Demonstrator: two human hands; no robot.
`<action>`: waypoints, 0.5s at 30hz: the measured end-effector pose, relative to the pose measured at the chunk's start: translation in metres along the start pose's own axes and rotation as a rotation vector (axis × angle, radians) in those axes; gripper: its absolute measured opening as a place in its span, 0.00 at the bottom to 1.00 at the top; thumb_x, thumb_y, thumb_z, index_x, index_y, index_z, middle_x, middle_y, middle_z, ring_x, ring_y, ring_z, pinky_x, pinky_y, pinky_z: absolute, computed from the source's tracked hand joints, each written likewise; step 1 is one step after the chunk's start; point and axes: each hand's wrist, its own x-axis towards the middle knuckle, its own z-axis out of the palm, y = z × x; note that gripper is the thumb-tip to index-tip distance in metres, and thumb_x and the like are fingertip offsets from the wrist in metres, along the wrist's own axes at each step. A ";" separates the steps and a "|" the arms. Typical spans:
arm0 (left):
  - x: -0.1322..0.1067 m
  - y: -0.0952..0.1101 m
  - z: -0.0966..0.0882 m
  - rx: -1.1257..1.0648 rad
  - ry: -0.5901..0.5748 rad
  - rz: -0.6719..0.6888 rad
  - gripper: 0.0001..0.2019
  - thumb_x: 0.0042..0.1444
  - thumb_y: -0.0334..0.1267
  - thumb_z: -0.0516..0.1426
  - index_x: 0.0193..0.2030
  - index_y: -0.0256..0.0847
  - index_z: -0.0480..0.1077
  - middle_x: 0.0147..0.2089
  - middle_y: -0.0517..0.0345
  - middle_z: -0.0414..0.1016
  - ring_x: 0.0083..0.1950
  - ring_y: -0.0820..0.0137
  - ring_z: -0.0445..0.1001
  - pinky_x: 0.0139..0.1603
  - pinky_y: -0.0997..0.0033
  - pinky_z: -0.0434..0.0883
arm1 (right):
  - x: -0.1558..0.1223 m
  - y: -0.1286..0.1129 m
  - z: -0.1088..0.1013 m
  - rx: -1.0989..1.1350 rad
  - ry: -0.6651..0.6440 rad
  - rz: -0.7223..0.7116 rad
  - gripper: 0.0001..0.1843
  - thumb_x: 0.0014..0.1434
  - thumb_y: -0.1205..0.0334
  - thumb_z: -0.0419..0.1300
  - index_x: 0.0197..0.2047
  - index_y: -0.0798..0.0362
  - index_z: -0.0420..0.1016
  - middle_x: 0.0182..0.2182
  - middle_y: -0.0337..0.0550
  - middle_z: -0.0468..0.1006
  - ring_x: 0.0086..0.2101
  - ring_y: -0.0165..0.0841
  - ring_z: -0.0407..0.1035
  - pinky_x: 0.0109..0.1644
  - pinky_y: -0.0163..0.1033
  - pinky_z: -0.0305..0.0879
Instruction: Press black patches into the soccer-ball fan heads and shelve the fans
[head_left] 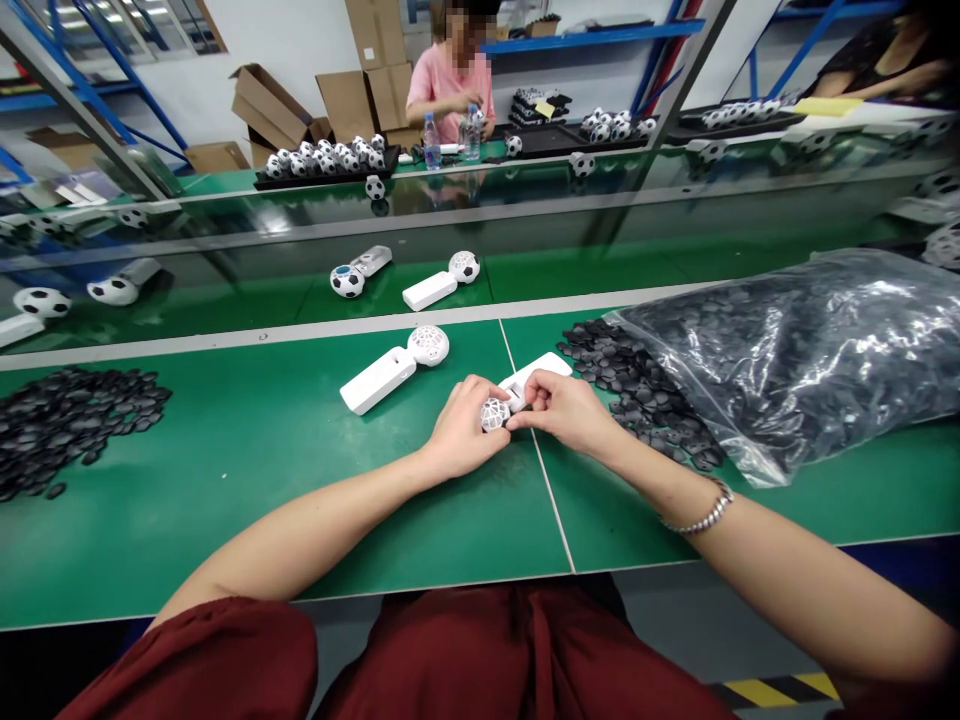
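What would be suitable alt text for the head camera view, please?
The left hand holds the round latticed head of a white device, with the right hand close against it, over a green bench. A similar device lies beyond, with loose black pieces at far left and a clear bag of more at right.

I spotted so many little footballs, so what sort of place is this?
It looks like a factory assembly line. A long green workbench holds a heap of small flat black pieces, and a black rectangular tray farther back carries many round black-and-white football-patterned balls.
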 end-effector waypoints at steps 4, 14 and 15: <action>0.000 0.001 -0.007 -0.157 -0.064 -0.044 0.16 0.40 0.31 0.60 0.39 0.41 0.67 0.42 0.58 0.66 0.45 0.66 0.68 0.50 0.62 0.66 | 0.007 -0.005 -0.017 -0.334 -0.035 -0.366 0.29 0.40 0.49 0.68 0.43 0.51 0.67 0.43 0.49 0.73 0.47 0.46 0.62 0.47 0.49 0.56; 0.024 -0.027 -0.074 -0.035 0.033 -0.057 0.38 0.46 0.47 0.61 0.62 0.42 0.50 0.63 0.48 0.53 0.63 0.58 0.54 0.61 0.58 0.57 | 0.090 0.020 -0.067 -0.469 -0.062 -0.112 0.26 0.40 0.47 0.67 0.40 0.52 0.70 0.37 0.49 0.75 0.36 0.45 0.70 0.33 0.44 0.63; 0.028 -0.036 -0.081 0.092 0.074 -0.106 0.38 0.46 0.49 0.60 0.62 0.41 0.51 0.63 0.47 0.53 0.64 0.57 0.52 0.61 0.55 0.55 | 0.108 0.030 -0.075 -0.484 0.006 0.023 0.26 0.40 0.45 0.66 0.37 0.54 0.70 0.33 0.51 0.75 0.33 0.45 0.70 0.30 0.45 0.63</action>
